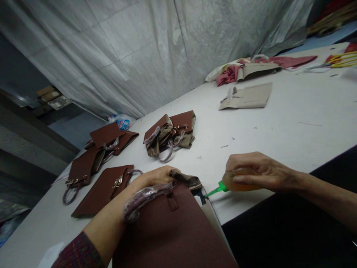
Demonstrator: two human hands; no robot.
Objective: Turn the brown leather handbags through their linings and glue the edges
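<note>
A brown leather handbag (173, 232) lies in front of me at the table's near edge, its handle wrapped in clear plastic (145, 195). My left hand (152, 178) rests closed over the bag's top edge by the handle. My right hand (256, 171) is wrapped round a small amber glue bottle (239, 184). The bottle's green nozzle (215, 190) points left at the bag's open side corner (201, 193), nearly touching it.
Several more brown bags lie on the white table (283, 126): one flat (102, 189), a pile at the left edge (99, 146) and one with khaki lining (169, 134). Beige pieces (247, 97) and red fabric (252, 67) lie farther back. Grey sheeting (152, 45) hangs behind.
</note>
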